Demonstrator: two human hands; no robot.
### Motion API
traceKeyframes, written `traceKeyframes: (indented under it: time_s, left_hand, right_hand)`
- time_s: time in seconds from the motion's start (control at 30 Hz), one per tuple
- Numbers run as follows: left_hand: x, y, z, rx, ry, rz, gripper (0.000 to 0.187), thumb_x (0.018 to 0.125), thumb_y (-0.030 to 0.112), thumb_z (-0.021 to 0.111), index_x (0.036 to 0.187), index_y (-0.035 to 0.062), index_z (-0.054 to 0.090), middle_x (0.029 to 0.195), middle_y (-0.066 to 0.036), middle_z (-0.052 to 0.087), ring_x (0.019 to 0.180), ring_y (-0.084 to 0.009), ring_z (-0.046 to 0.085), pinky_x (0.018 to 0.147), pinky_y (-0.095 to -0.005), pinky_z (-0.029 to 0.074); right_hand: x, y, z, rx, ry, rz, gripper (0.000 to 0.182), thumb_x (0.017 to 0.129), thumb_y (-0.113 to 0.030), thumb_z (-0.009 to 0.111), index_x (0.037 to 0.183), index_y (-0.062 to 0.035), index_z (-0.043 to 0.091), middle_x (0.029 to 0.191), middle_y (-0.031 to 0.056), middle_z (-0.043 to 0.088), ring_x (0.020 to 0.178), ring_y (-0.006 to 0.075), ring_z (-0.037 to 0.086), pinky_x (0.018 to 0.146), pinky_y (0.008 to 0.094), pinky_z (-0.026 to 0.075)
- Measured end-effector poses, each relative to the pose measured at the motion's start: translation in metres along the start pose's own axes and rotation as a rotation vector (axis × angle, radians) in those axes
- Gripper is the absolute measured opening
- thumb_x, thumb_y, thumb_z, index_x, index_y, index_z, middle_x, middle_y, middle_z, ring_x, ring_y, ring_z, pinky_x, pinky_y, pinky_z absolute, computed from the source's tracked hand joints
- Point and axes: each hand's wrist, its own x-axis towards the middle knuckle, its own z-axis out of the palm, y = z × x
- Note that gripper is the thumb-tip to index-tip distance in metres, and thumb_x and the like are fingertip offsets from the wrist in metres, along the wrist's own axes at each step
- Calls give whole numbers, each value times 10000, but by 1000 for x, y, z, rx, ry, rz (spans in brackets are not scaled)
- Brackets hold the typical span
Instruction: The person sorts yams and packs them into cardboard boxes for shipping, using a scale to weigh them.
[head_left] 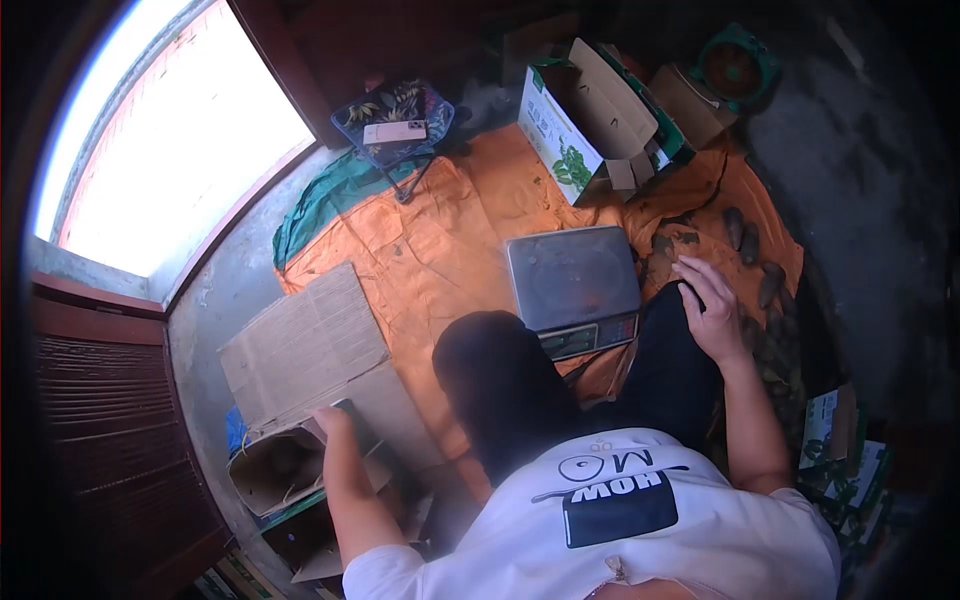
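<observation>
The left hand [326,420] is reaching to 8 o'clock, at the edge of an open brown cardboard box [280,468]. Its fingers are partly hidden, so I cannot tell how far open they are or whether they are gripping the box. One big flap [303,345] of brown cardboard is lying flat just past it.

The right hand [712,308] is hanging open at 3 o'clock, by the dark-clothed right knee [662,325]. Its fingers are bending a little, and it is holding nothing that I can see.

Between the knees and the orange plastic sheet's [430,220] far part, a grey metal scale [572,280] is sitting near the middle. Long brown lumps [770,284] are lying past the right hand. A white and green printed box [563,135] is standing open at 1 o'clock. A pink phone [394,132] is resting on a patterned cloth stool [438,112] at 11 o'clock.
</observation>
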Motion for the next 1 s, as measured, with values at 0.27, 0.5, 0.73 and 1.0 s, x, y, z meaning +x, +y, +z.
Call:
traceKeyframes:
  time_s: [0.27,0.5,0.73,1.0]
  left_hand:
    - [32,-2,36,-94,-98,-74,525,892,334,509,1371,135,429,1440,-68,390,1340,-254,346,1081,-604,145]
    - [-12,-11,-73,-820,136,-71,724,768,469,661,1382,182,408,1465,-94,337,1404,-290,172,1066,-656,82]
    - [-65,-15,-279,-1977,1042,268,546,875,213,629,1347,21,434,1389,-153,423,1282,-263,394,1049,-355,303]
    - [-195,55,-404,-1882,1286,619,502,884,136,598,1354,73,434,1411,-172,394,1396,-314,190,1107,-413,171]
  right_hand:
    - [-26,58,-40,-22,116,183,235,806,25,570,1035,8,617,1082,149,602,990,323,589,858,388,475]
    - [-43,103,-30,-30,35,263,241,812,6,574,1051,-8,604,1071,131,595,1006,310,579,871,383,469]
    - [47,123,23,85,-23,78,275,831,-39,563,1106,-25,573,1084,125,583,1004,322,572,856,391,470]
    - [134,174,135,346,-220,92,368,800,-96,619,1149,-13,540,1103,173,590,1057,335,560,899,378,451]
